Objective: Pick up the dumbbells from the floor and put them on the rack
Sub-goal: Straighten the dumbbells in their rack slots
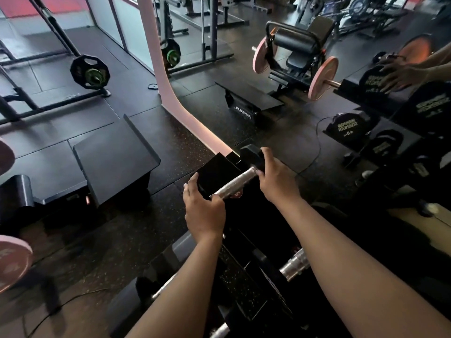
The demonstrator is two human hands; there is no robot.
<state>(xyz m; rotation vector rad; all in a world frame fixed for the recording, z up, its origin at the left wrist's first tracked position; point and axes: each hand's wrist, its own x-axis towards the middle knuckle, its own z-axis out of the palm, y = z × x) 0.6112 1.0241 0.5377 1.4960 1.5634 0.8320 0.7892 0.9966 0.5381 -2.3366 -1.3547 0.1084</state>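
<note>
A black hex dumbbell with a knurled silver handle point(235, 182) lies at the far end of the dark dumbbell rack point(246, 284), next to a mirror. My left hand point(203, 212) is wrapped around the near end of the handle. My right hand point(274, 178) grips the far end, just below the far hex head point(250, 154). The near head is hidden by my left hand and the rack. Another dumbbell with a silver handle point(294, 264) rests on the rack closer to me, between my forearms.
The mirror on the right reflects the rack, several black dumbbells point(347, 129) and my arms point(400, 74). A black slanted platform point(114, 157) stands on the rubber floor to the left. Pink weight plates point(12, 262) sit at the left edge. A pink pillar point(168, 81) runs along the mirror.
</note>
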